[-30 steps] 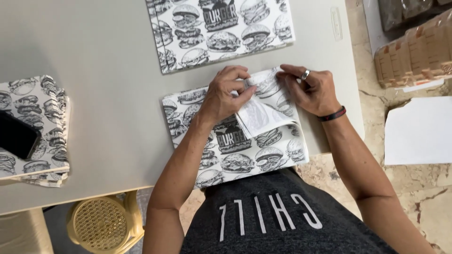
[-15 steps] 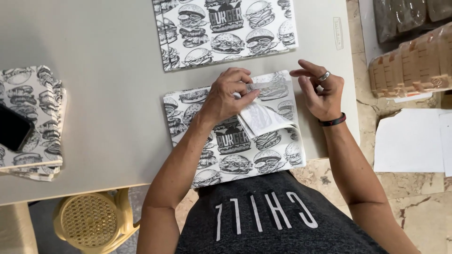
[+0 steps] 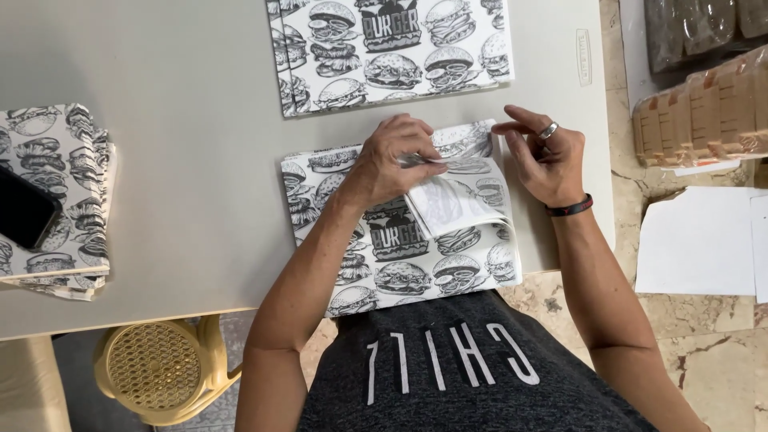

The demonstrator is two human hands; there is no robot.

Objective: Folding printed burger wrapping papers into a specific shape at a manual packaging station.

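Folding step: left hand (image 3: 394, 160) pins the folded flap of the printed paper sheet (image 3: 400, 240) at the table's (image 3: 160, 200) near edge; right hand (image 3: 544, 156) hovers open just right. Next, the crease needs pressing flat.

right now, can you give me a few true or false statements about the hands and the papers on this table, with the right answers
1. The left hand presses on the folded corner of the burger-print paper sheet. True.
2. The right hand lies flat on that sheet. False: it is held beside the sheet's right edge, fingers curled, with a ring on one finger.
3. A black phone lies on the stack of burger-print papers at the left. True.
4. The second burger-print sheet at the far side of the table is crumpled into a ball. False: it lies flat.
5. A yellow stool stands below the table edge. True.
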